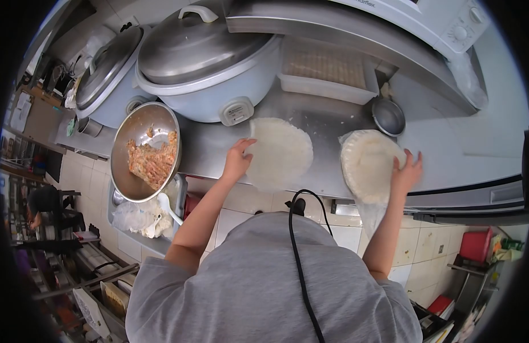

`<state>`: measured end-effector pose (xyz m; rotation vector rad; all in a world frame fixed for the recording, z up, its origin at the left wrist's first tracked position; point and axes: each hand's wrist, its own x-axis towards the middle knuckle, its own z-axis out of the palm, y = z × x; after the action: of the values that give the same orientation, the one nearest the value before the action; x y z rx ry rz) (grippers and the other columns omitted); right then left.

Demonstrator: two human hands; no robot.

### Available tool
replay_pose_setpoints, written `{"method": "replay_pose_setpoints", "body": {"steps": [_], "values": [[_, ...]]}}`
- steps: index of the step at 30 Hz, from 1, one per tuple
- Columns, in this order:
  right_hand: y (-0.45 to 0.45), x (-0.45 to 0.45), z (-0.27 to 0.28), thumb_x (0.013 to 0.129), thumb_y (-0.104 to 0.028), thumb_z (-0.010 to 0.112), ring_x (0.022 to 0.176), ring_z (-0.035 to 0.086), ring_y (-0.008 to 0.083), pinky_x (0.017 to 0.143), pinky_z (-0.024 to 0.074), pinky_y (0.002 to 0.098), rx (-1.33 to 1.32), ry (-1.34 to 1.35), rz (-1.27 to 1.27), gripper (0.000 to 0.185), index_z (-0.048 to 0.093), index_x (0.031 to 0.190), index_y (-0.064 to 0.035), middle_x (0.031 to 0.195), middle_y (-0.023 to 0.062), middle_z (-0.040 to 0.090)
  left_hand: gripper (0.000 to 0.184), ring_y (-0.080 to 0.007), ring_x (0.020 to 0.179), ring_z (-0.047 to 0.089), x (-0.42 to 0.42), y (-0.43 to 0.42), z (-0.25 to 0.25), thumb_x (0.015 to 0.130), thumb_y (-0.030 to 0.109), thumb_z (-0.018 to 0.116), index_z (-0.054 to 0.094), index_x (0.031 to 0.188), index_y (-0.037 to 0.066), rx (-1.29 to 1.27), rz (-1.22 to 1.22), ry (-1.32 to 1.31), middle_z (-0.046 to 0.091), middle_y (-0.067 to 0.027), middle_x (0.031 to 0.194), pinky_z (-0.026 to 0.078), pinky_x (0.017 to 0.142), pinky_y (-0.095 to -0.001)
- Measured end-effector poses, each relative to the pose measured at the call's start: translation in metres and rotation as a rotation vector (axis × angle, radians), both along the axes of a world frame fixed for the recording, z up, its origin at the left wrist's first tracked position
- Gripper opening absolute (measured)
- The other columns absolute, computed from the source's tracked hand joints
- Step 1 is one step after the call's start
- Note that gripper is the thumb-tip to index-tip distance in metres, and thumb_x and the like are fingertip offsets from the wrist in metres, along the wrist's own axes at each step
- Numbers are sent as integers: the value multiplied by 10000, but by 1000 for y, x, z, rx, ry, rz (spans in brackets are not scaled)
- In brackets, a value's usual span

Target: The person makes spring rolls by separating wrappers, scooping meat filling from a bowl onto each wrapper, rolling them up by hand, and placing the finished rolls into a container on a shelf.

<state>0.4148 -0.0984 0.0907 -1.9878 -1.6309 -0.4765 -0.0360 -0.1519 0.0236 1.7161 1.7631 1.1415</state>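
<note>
A thin, round, pale wrapper sheet [280, 150] lies on the steel counter in front of me, its near edge reaching the counter's front edge. My left hand [238, 160] is at the sheet's left edge, fingertips touching it, thumb and fingers apart. To the right, a stack of similar round wrappers [367, 163] sits in an opened clear plastic bag [372, 214] that hangs over the counter edge. Along the right side of this stack is my right hand [407, 171], its fingers spread and nothing visibly held.
At left, a metal bowl [123, 134] of minced filling is tilted. Below it, a tray [156, 243] holds plastic bags and a white spoon [169, 209]. Behind stand a large cooker [201, 94], a lidded plastic container [327, 86] and a small metal bowl [388, 116]. A shelf overhangs the counter.
</note>
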Motion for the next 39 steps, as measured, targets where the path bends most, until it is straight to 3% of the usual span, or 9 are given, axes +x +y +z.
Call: {"method": "replay_pose_setpoints", "body": {"steps": [5,7,9,11,17,23,27,33,39], "values": [[21,-116,-15,745,-106,668,1157,443,341,975,371,410,-185,315,641,289,611,1023,-49,1206,178,517,449,-269,808,567,-20,-5,21,654,19,670,620,1093,98,-61,101,63,601,-124,1041,460,727,-333],[23,-153,-51,737,-105,656,1103,475,311,945,395,402,-358,329,814,267,624,997,-59,1131,124,557,449,-309,939,545,-21,-21,24,637,33,702,631,1073,110,-42,246,616,581,-120,1091,455,819,-361],[14,-179,-69,742,-125,656,1089,484,300,927,409,404,-487,321,892,279,619,1014,-73,1117,102,571,392,-363,1038,486,-14,-25,22,641,9,683,641,1024,85,-159,234,530,552,-131,1143,436,895,-390],[11,-190,-90,736,-131,655,1051,497,287,909,420,384,-544,111,1059,305,615,1034,-77,1117,80,567,416,-345,1053,467,-15,-28,-15,624,33,700,643,1032,90,-335,-83,318,520,-117,1183,433,896,-388],[54,-151,-88,736,-153,649,1083,479,253,897,419,390,-552,132,1063,356,588,1081,-94,1125,38,541,392,-338,1037,475,47,-17,-21,630,1,639,641,1015,78,-122,-40,326,531,-121,1161,432,906,-385],[84,-154,-71,727,-149,678,1043,514,266,878,430,375,-694,41,1088,329,622,1045,-89,1093,48,572,392,-339,1089,466,56,-8,-25,647,14,638,633,1032,86,-242,-2,320,505,-127,1242,417,938,-391],[89,-211,-21,757,-137,661,1004,542,291,864,440,367,-611,130,1204,295,624,1041,-65,1063,81,593,355,-314,1074,477,27,-41,24,693,31,643,632,1043,88,-78,188,250,521,-114,1201,422,934,-387],[35,-359,44,829,-74,577,950,583,336,815,463,365,-560,481,1692,251,612,1072,-22,1035,160,612,332,-319,1074,492,-89,-134,65,709,13,649,612,1033,73,365,900,346,538,-130,1161,387,924,-407],[-36,-541,14,830,-21,535,1036,569,330,876,459,367,-730,196,1974,347,578,1173,-59,1132,165,597,348,-307,1115,473,-222,-197,49,753,20,612,562,1095,59,445,1296,145,517,-144,1170,354,959,-391]]}}
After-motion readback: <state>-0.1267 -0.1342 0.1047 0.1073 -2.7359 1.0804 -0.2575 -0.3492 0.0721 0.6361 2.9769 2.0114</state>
